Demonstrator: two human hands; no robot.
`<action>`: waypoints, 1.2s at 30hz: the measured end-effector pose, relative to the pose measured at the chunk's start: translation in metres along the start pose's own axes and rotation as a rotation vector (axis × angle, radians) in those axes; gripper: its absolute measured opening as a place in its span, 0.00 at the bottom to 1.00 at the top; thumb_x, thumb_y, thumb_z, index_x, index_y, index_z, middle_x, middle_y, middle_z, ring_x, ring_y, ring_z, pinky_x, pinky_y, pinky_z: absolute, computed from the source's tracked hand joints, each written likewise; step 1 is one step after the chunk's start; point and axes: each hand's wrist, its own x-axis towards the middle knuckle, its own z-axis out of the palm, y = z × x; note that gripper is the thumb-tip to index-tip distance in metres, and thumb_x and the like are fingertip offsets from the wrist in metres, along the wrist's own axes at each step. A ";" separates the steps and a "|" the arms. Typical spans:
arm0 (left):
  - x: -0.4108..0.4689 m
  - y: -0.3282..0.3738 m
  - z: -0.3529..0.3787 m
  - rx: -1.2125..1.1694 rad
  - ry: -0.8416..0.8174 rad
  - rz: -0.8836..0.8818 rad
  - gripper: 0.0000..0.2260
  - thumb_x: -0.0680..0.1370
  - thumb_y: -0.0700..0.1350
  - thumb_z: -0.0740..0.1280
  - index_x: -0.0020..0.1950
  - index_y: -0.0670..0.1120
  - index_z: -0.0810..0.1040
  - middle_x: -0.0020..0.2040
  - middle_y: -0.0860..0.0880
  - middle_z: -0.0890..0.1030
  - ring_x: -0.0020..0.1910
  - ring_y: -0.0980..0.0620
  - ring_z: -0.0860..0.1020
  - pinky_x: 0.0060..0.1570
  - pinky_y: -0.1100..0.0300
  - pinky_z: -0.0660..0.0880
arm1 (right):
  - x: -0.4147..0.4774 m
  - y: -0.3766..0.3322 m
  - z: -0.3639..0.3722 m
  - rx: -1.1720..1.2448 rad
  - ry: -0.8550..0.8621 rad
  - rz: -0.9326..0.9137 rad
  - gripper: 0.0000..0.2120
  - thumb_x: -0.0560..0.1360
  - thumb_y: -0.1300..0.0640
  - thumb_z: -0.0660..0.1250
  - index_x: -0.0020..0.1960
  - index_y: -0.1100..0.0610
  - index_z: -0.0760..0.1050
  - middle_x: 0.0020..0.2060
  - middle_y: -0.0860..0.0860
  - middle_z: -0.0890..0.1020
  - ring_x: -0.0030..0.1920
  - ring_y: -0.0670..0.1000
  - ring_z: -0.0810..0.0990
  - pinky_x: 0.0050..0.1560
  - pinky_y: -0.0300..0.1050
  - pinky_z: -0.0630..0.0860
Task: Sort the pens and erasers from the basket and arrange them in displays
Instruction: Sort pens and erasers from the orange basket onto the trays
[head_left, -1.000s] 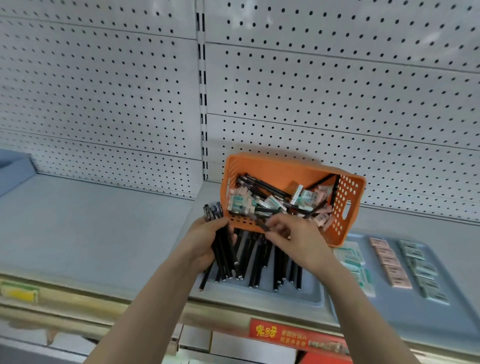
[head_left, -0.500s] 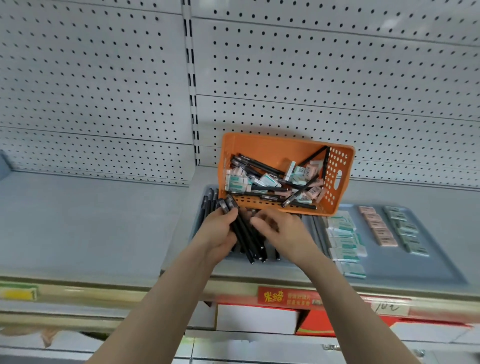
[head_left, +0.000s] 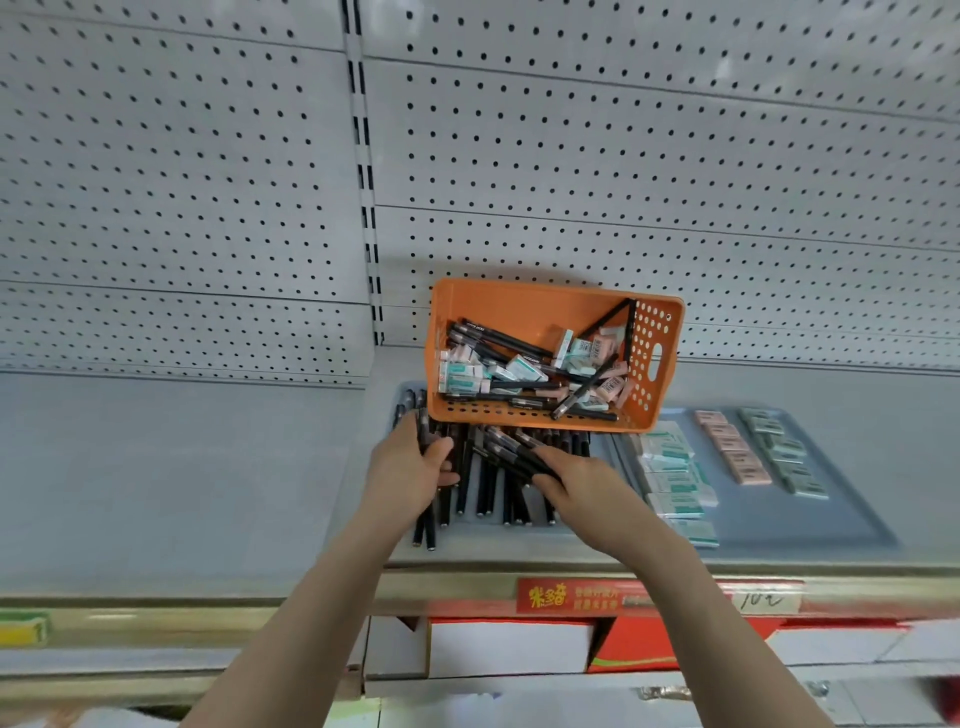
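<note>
An orange basket (head_left: 655, 358) leans against the pegboard, holding several black pens and green and pink erasers. In front of it a grey tray (head_left: 519, 540) carries a row of black pens (head_left: 485, 483). My left hand (head_left: 410, 475) grips a few black pens at the tray's left side. My right hand (head_left: 587, 480) pinches a small bundle of black pens (head_left: 511, 449) that lie slanted over the row. To the right, a second grey tray (head_left: 841, 509) shows green erasers (head_left: 672, 483), pink erasers (head_left: 732, 452) and another green column (head_left: 784, 449).
A white pegboard wall (head_left: 571, 156) rises behind the shelf. The grey shelf surface (head_left: 156, 478) stretches to the left. A red price label (head_left: 569, 597) sits on the shelf's front rail, with red and white boxes (head_left: 519, 647) on the level below.
Both hands came down from the basket's front rim to the pen tray. The right hand now pinches a bundle of pens laid slanted over the row. The view tilted upward.
</note>
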 end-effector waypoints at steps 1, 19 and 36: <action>0.003 -0.002 -0.004 0.091 0.010 0.005 0.05 0.81 0.43 0.62 0.56 0.43 0.71 0.50 0.46 0.75 0.41 0.51 0.83 0.42 0.60 0.80 | 0.000 -0.003 0.001 -0.019 0.002 -0.003 0.10 0.82 0.56 0.59 0.61 0.55 0.73 0.43 0.54 0.80 0.39 0.53 0.76 0.36 0.44 0.69; -0.004 -0.034 0.003 0.708 -0.013 0.405 0.18 0.82 0.42 0.56 0.73 0.44 0.67 0.71 0.47 0.68 0.70 0.46 0.66 0.69 0.53 0.65 | 0.035 -0.043 0.061 0.048 0.493 -0.125 0.12 0.80 0.54 0.61 0.51 0.59 0.80 0.45 0.53 0.78 0.44 0.54 0.76 0.47 0.47 0.76; -0.029 -0.023 0.023 1.009 -0.319 0.563 0.41 0.69 0.75 0.59 0.77 0.60 0.52 0.80 0.54 0.47 0.78 0.49 0.40 0.76 0.46 0.39 | 0.015 -0.002 0.025 0.001 0.316 0.157 0.10 0.74 0.58 0.70 0.55 0.56 0.80 0.46 0.54 0.81 0.46 0.55 0.80 0.42 0.43 0.73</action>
